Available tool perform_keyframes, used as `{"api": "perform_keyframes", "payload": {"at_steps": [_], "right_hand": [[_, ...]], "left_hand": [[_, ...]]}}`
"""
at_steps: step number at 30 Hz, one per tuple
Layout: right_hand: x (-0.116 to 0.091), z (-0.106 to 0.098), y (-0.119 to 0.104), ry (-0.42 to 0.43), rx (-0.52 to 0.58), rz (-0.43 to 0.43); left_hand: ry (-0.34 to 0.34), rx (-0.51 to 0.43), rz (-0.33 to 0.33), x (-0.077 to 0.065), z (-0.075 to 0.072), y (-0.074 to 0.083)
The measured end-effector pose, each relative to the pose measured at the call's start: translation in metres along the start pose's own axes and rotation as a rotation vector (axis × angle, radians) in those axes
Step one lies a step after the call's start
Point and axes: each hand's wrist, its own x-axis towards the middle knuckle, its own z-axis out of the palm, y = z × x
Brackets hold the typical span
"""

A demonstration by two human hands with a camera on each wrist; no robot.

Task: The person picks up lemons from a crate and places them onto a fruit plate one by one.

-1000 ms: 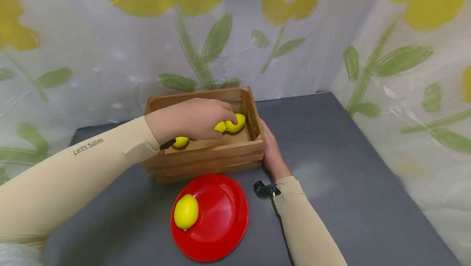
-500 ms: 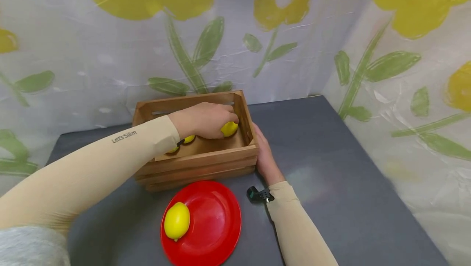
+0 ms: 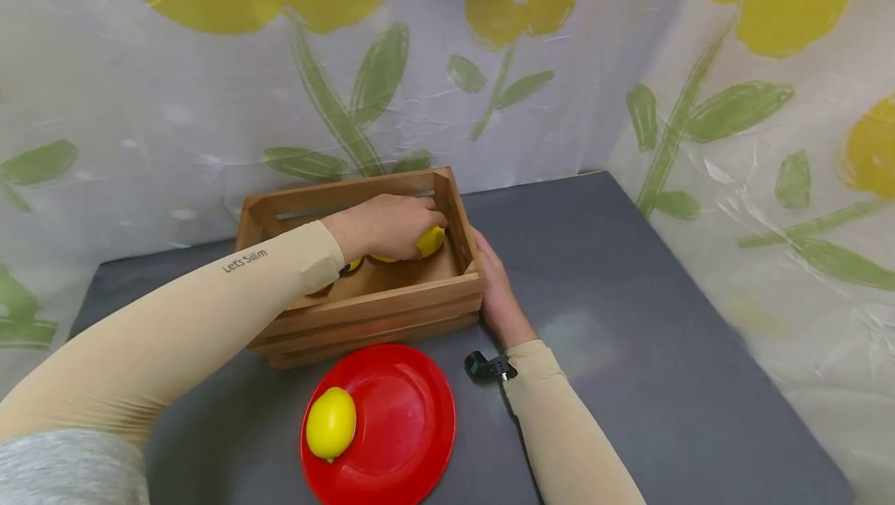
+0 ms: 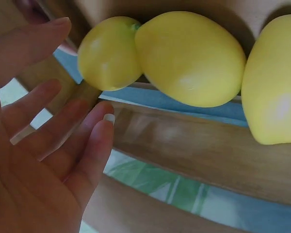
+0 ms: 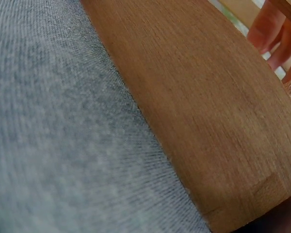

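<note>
My left hand [image 3: 391, 225] reaches down inside a slatted wooden crate [image 3: 370, 304], over a lemon [image 3: 430, 241] near its right end. In the left wrist view the fingers [image 4: 94, 150] are spread and hold nothing. Their tips and the thumb sit just short of the nearest lemon [image 4: 109, 56]. A second lemon [image 4: 189, 60] touches that one, and a third lemon [image 4: 276, 82] lies beyond in the row. My right hand [image 3: 498, 287] rests along the crate's right outer wall, fingers extended, partly hidden by the corner.
A red plate [image 3: 402, 419] lies in front of the crate, with one lemon [image 3: 332, 423] on its left side. The dark grey table [image 3: 601, 318] extends to the right. Behind the crate hangs a flower-print sheet [image 3: 210, 101].
My left hand has moved lower over the rightmost lemon and covers more of the lemons. The right hand stays against the crate. The whole scene shifts left as the head turns.
</note>
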Motion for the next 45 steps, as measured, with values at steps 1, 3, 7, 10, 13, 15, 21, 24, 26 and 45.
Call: {"api": "perform_keyframes", "payload": {"at_steps": [1,3,7,10,13,15,21,24,26,45], "right_hand": [[0.0,0.0,0.0,0.0,0.0,-0.005],[0.001,0.001,-0.001,0.0,0.0,-0.012],[0.002,0.001,0.0,0.0,0.002,-0.017],[0.003,0.0,0.001,0.006,0.001,-0.013],[0.004,0.0,0.001,0.009,0.006,-0.012],[0.004,0.0,0.001,0.007,0.013,-0.007],[0.004,0.002,-0.001,0.002,0.029,0.001],[0.005,0.001,-0.001,0.004,0.023,-0.009],[0.005,0.0,0.0,0.004,0.019,-0.017],[0.006,0.002,-0.002,0.006,0.015,-0.018]], "left_hand": [[0.0,0.002,-0.002,0.001,0.001,-0.001],[-0.003,0.008,-0.006,0.003,0.004,-0.004],[-0.016,0.006,-0.014,0.007,0.009,-0.006],[-0.024,0.002,-0.019,0.011,0.011,-0.007],[-0.036,0.002,-0.02,0.014,0.012,-0.007],[-0.044,0.002,-0.017,0.015,0.013,-0.007],[-0.058,0.011,0.0,0.017,0.015,-0.008],[-0.055,0.017,0.007,0.019,0.015,-0.009],[-0.052,0.02,0.011,0.02,0.016,-0.009],[-0.071,0.002,0.038,0.023,0.022,-0.012]]}}
